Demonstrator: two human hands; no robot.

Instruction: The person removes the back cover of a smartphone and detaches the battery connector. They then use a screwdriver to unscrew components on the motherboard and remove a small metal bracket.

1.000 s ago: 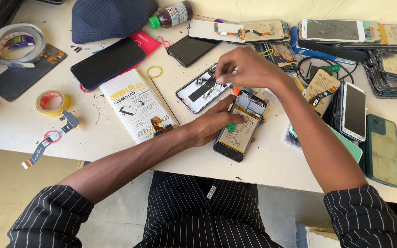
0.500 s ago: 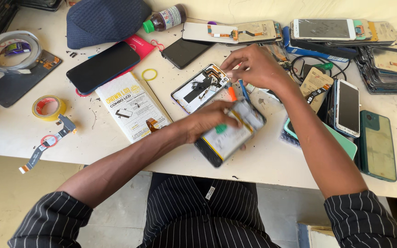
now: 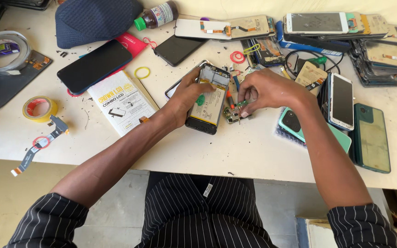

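An opened phone (image 3: 209, 102), back cover off and battery showing, lies near the middle of the white table (image 3: 253, 151). My left hand (image 3: 185, 94) grips it along its left edge. Just to its right, my right hand (image 3: 265, 90) pinches a small green circuit board (image 3: 233, 113) that rests on the table beside the phone. An orange-handled tool (image 3: 229, 97) lies between phone and board. A phone frame lies partly hidden under the opened phone.
Several phones, screens and back covers crowd the right side and far edge, among them a teal phone (image 3: 369, 138). At left lie a white box (image 3: 121, 101), a black phone (image 3: 93, 65), a yellow tape roll (image 3: 39, 108), a flex cable (image 3: 40, 143), a dark cap (image 3: 95, 19) and a small bottle (image 3: 157, 14).
My right hand came down from above the phone frame to the table right of the opened phone and now pinches the small board. My left hand turned the opened phone more upright.
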